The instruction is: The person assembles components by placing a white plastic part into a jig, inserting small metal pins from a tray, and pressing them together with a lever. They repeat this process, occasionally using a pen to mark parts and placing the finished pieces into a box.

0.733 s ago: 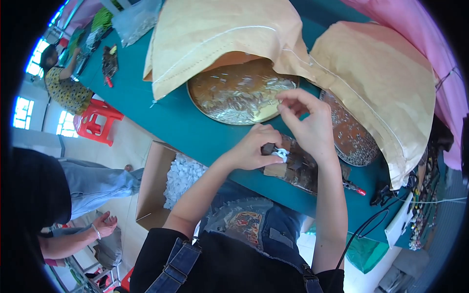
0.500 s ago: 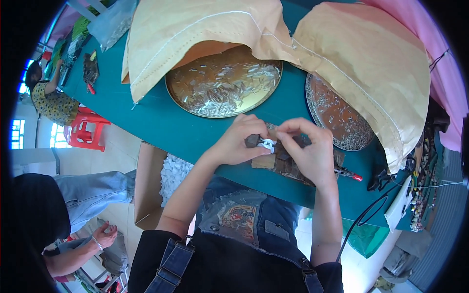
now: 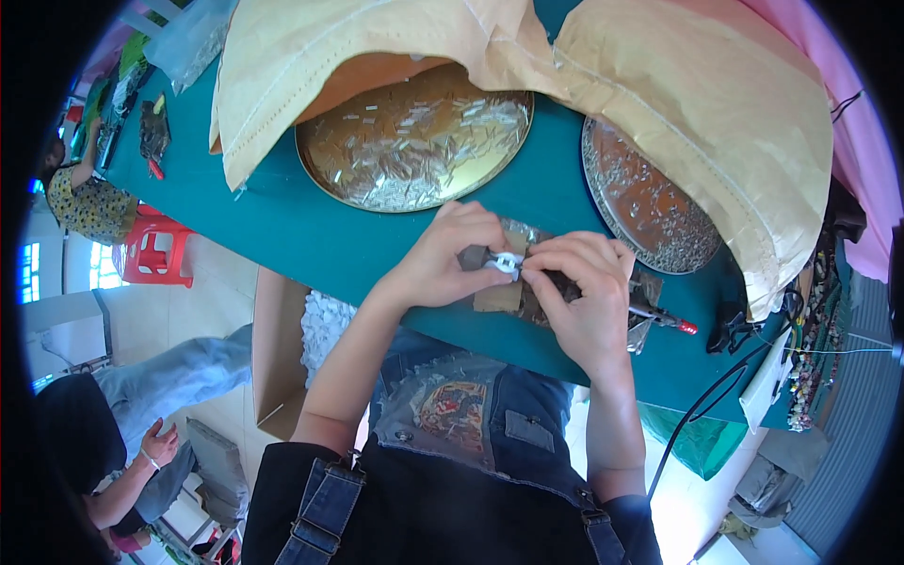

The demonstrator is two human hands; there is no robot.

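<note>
Near the table's front edge, my left hand (image 3: 452,256) is closed on a small white plastic piece (image 3: 506,263). A dark grey end of something sticks out between its thumb and fingers beside the piece. My right hand (image 3: 586,287) pinches thumb and forefinger together right against the white piece's right side; whatever lies between those fingertips is too small to make out. Under both hands is a dark, worn work pad (image 3: 535,311) with a brown tape-like patch (image 3: 496,298). A red-tipped metal tool (image 3: 664,318) rests at the pad's right end, partly behind my right hand.
Beyond my hands, a gold tray (image 3: 414,141) holds many small clear sticks, and a second round tray (image 3: 650,212) holds tiny shiny pieces. Paper sacks (image 3: 697,104) overhang both. A carton (image 3: 280,377) of white pieces stands left of me. Two other people are at the left.
My right hand's fingers have come down and closed in on the white piece's side. The whole view has shifted slightly. My left hand keeps its hold.
</note>
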